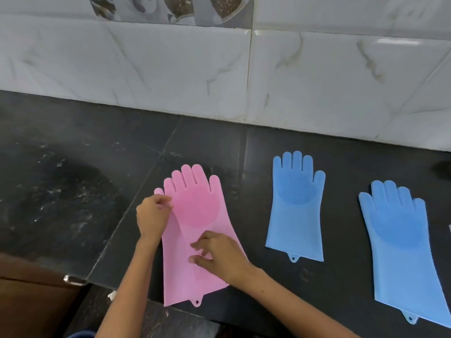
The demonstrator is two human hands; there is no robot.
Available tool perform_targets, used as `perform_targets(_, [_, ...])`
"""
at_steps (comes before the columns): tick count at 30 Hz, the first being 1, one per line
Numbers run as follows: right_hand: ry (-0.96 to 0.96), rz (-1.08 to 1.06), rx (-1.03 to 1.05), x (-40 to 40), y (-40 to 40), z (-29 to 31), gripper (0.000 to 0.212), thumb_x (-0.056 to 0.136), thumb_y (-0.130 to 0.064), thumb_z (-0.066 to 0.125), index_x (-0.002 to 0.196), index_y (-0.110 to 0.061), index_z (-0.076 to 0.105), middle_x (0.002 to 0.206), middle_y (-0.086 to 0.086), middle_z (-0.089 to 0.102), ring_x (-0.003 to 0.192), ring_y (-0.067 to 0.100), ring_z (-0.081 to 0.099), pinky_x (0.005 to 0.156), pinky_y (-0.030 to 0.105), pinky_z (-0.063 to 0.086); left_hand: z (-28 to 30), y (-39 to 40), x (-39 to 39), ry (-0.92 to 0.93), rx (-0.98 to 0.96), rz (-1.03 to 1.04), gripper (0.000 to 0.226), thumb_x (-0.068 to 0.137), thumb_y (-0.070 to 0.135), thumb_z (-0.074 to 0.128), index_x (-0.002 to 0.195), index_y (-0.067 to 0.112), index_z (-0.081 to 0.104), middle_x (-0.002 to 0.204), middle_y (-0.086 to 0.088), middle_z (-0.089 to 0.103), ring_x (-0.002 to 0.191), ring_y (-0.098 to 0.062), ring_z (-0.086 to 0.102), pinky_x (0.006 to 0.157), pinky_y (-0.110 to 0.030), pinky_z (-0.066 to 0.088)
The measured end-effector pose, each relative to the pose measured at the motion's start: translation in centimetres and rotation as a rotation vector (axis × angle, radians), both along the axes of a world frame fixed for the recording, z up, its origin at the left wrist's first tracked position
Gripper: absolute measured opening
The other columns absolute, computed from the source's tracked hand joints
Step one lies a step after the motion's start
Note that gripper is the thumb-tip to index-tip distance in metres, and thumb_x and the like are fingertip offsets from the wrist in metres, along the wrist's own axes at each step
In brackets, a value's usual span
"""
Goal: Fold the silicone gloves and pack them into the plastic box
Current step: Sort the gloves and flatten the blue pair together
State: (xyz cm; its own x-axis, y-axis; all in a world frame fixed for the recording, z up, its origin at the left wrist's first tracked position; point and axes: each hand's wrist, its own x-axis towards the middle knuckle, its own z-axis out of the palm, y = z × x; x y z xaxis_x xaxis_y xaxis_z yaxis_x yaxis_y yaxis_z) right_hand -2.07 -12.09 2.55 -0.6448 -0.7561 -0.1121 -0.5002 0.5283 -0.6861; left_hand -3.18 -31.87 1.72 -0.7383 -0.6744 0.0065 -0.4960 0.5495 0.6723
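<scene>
Two pink silicone gloves (195, 211) lie stacked, fingers toward the wall, on the black counter (73, 179); the lower glove's thumb pokes out at the left. My left hand (152, 215) pinches the top glove's left edge near the thumb. My right hand (217, 254) rests with fingers spread on the pink cuff area. Two blue silicone gloves lie flat to the right: one in the middle (295, 211), another further right (402, 245). No plastic box is in view.
A white marbled tile wall (244, 69) runs along the back of the counter. The counter's front edge drops off at lower left, with a wooden cabinet and metal handle (73, 280) below. A dark object (444, 169) sits at the right edge.
</scene>
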Motion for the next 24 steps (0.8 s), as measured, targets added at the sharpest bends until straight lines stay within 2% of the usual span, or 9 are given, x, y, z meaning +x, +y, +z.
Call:
perform_targets(3, [0.047,-0.129,-0.021,-2.0,3.9,0.0,0.029,0.088,-0.036,0.061,0.113,-0.021,0.067,0.108,-0.003,0.065,0.084,0.009,0.063,0.079,0.033,0.053,0.1,1.6,-0.5,-0.023,-0.169,-0.051,0.03,0.078,0.001,0.059,0.104,0.007,0.072,0.094,-0.015,0.068,0.081,-0.029,0.059,0.067,-0.028,0.044])
perform_targets(6, [0.089,-0.46,-0.065,-4.6,9.4,-0.2,0.015,0.085,-0.026,0.067,0.098,-0.024,0.073,0.096,-0.005,0.069,0.074,0.003,0.06,0.073,0.029,0.053,0.7,4.7,-1.5,0.007,-0.261,-0.138,0.028,0.08,0.004,0.059,0.105,0.01,0.07,0.103,-0.012,0.064,0.092,-0.028,0.052,0.083,-0.034,0.045])
perform_targets(8, [0.137,-0.703,-0.056,-6.1,13.2,-0.4,0.013,0.084,-0.022,0.068,0.096,-0.02,0.073,0.098,-0.003,0.071,0.076,0.005,0.061,0.074,0.025,0.052,0.9,7.2,-2.5,0.049,-0.211,-0.22,0.027,0.083,0.006,0.06,0.108,0.01,0.069,0.11,-0.01,0.064,0.101,-0.026,0.052,0.093,-0.033,0.04])
perform_targets(11, [0.194,-0.903,0.034,-7.3,17.4,-0.8,0.019,0.087,-0.021,0.064,0.104,-0.015,0.07,0.105,0.003,0.069,0.083,0.013,0.064,0.076,0.031,0.053,0.8,11.4,-4.1,0.115,-0.091,-0.361,0.022,0.087,0.015,0.063,0.107,0.008,0.068,0.113,-0.009,0.063,0.106,-0.025,0.052,0.094,-0.031,0.039])
perform_targets(15, [0.169,-0.995,0.143,-7.3,19.4,-1.4,0.02,0.089,-0.025,0.06,0.107,-0.018,0.067,0.108,0.002,0.064,0.086,0.018,0.063,0.068,0.03,0.048,0.4,16.3,-6.4,0.072,-0.031,-0.515,0.024,0.089,0.025,0.063,0.108,0.011,0.066,0.113,-0.006,0.064,0.108,-0.022,0.052,0.093,-0.032,0.042])
perform_targets(19, [0.109,-1.03,0.182,-7.3,18.9,-1.9,0.022,0.089,-0.03,0.06,0.105,-0.016,0.064,0.101,0.001,0.062,0.082,0.017,0.061,0.065,0.029,0.046,-0.3,19.1,-8.1,0.008,0.089,-0.627,0.022,0.088,0.017,0.065,0.109,0.011,0.065,0.109,-0.009,0.063,0.097,-0.02,0.06,0.088,-0.03,0.05])
perform_targets(21, [0.091,-1.04,0.184,-7.4,18.5,-2.0,0.017,0.087,-0.027,0.062,0.1,-0.016,0.063,0.094,0.0,0.061,0.076,0.016,0.057,0.062,0.027,0.043,-0.7,19.9,-8.4,-0.01,0.116,-0.651,0.02,0.086,0.009,0.066,0.106,0.01,0.066,0.107,-0.01,0.062,0.087,-0.017,0.061,0.081,-0.024,0.05])
perform_targets(24, [0.059,-1.051,0.14,-7.5,18.6,-2.1,0.012,0.085,-0.015,0.063,0.096,-0.014,0.066,0.089,0.0,0.061,0.074,0.014,0.056,0.062,0.025,0.043,-1.4,20.7,-8.4,0.009,0.097,-0.637,0.018,0.083,-0.003,0.066,0.097,0.008,0.069,0.102,-0.011,0.061,0.077,-0.014,0.059,0.069,-0.008,0.042])
